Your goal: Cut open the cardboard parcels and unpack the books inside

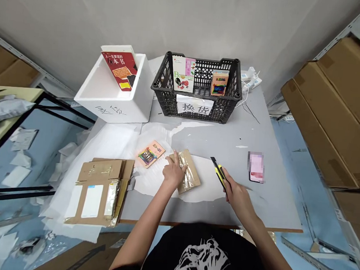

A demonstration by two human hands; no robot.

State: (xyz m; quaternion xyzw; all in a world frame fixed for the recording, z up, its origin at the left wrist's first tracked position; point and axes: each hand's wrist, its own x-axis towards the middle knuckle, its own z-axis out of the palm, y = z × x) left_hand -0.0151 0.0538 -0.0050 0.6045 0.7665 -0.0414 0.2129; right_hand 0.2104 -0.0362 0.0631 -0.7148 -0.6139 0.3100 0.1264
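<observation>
A small brown cardboard parcel (191, 173) wrapped in clear tape lies on the grey table (255, 206) in front of me. My left hand (173, 171) rests on its left side, fingers curled over the edge. My right hand (236, 193) is closed round a yellow and black utility knife (218, 170), its blade end pointing up and left, a short way right of the parcel. A small orange book (150, 153) lies on white wrapping just left of my left hand.
Flattened cardboard pieces (99, 191) lie at the table's left front. At the back stand a white foam box (115, 91) holding a red book and a black crate (198, 89) with two books. A pink phone (256, 167) lies right. Stacked cartons (338, 113) fill shelving at right.
</observation>
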